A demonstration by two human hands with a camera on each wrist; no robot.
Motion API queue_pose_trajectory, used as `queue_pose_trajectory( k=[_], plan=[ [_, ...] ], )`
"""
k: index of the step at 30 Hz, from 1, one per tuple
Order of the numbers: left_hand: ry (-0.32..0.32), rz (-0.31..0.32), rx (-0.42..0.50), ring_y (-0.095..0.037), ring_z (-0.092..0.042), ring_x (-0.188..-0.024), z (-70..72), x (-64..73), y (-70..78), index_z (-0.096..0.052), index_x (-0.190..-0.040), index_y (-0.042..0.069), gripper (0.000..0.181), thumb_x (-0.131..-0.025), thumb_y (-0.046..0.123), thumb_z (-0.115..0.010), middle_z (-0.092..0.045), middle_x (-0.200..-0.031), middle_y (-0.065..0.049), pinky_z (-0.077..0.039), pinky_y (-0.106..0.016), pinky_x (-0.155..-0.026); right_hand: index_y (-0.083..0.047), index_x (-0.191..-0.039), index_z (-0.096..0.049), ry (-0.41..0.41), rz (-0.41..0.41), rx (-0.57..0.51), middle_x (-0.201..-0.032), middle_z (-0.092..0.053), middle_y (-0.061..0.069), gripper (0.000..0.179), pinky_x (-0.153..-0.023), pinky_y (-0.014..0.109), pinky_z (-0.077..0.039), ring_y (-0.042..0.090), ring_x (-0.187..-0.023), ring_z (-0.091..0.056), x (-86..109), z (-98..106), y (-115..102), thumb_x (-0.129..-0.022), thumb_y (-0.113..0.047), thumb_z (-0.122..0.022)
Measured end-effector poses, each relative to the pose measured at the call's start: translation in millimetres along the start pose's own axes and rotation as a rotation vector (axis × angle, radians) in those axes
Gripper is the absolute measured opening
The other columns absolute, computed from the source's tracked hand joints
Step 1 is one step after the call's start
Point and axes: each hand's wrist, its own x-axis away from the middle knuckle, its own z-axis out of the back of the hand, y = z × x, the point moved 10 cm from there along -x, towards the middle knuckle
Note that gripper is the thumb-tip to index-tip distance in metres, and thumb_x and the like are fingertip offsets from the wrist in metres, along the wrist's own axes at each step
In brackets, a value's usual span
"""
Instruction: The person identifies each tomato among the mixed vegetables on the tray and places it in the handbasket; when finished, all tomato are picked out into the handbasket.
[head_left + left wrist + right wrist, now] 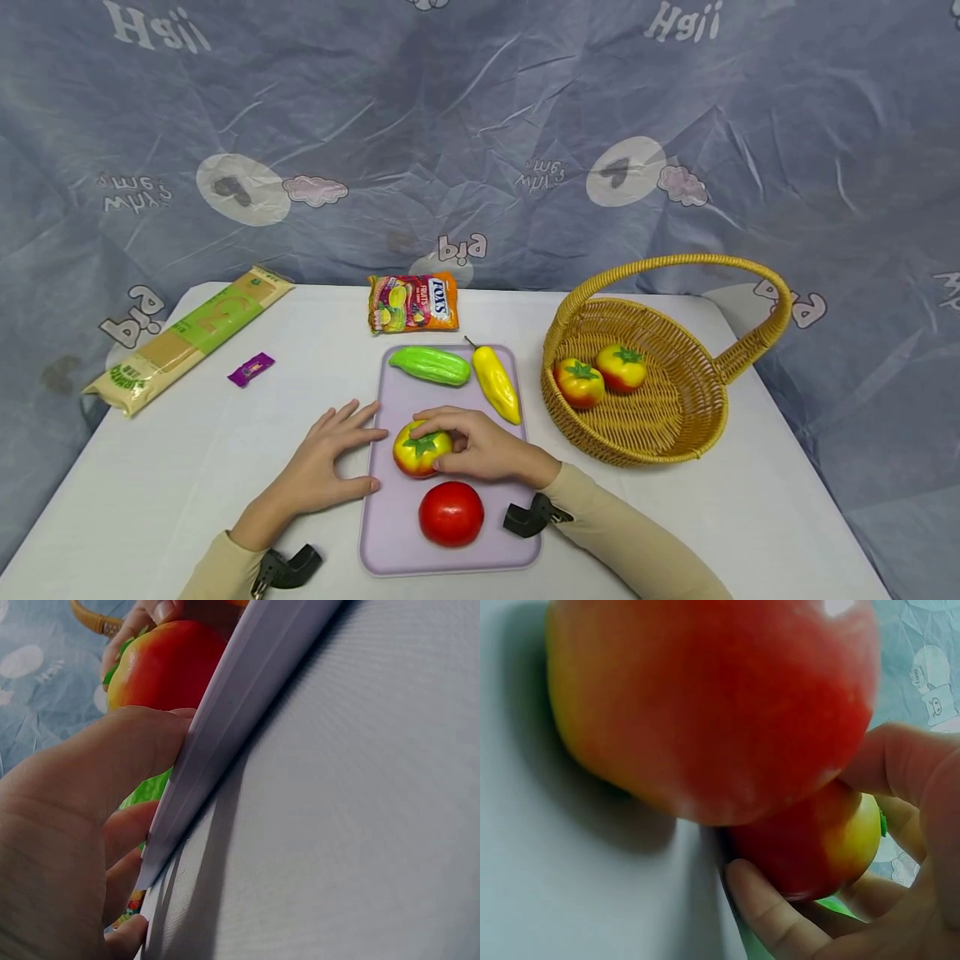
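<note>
On a lilac tray (390,550), my right hand (480,446) grips a yellow-and-red toy tomato (415,454) with a green leafy top. In the right wrist view the fingers curl round that tomato (810,840), behind a larger red tomato (712,697). The red tomato (451,514) lies nearer me on the tray. My left hand (322,467) is spread at the tray's left edge; in the left wrist view its thumb touches the rim (217,727). Toward the tray's far end lie a green vegetable (430,365) and a yellow pepper (496,385).
A wicker basket (716,417) with a tall handle stands at the right, holding two yellow-red tomatoes (600,377). Behind the tray lies a candy bag (412,303). At the left are a long noodle packet (191,337) and a small purple wrapped sweet (251,369).
</note>
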Motion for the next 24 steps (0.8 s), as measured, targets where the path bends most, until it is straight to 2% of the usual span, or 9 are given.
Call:
queue_pose_trajectory(
  k=[9, 18, 24],
  plan=[
    [0.001, -0.007, 0.009, -0.049, -0.038, -0.147, 0.9, 0.2, 1.3, -0.073, -0.125, 0.023, 0.056, -0.073, 0.041, -0.085, -0.053, -0.155, -0.010, -0.021, -0.075, -0.117, -0.012, -0.130, -0.069, -0.012, -0.043, -0.018, -0.152, -0.054, 0.015, 0.040, -0.084, 0.020, -0.058, 0.029, -0.137, -0.055, 2.9, 5.6, 3.3, -0.090, -0.008, -0.068],
    [0.003, -0.008, 0.010, -0.049, -0.039, -0.146, 1.1, 0.4, 1.5, -0.073, -0.125, 0.023, 0.056, -0.073, 0.042, -0.085, -0.053, -0.154, -0.010, -0.021, -0.075, -0.116, -0.009, -0.122, -0.071, 0.004, -0.027, -0.025, -0.150, -0.055, 0.019, 0.035, -0.072, 0.018, -0.055, 0.032, -0.135, -0.055, 6.0, 13.2, 1.9, -0.088, -0.003, -0.068],
    [0.004, -0.009, 0.008, -0.049, -0.039, -0.146, 0.8, 0.2, 1.2, -0.073, -0.125, 0.023, 0.056, -0.073, 0.042, -0.085, -0.053, -0.154, -0.011, -0.021, -0.075, -0.116, -0.011, -0.122, -0.072, 0.006, -0.037, -0.045, -0.151, -0.054, 0.018, 0.035, -0.072, 0.018, -0.056, 0.030, -0.132, -0.055, 6.7, 12.6, 4.5, -0.088, -0.005, -0.069]
  ],
)
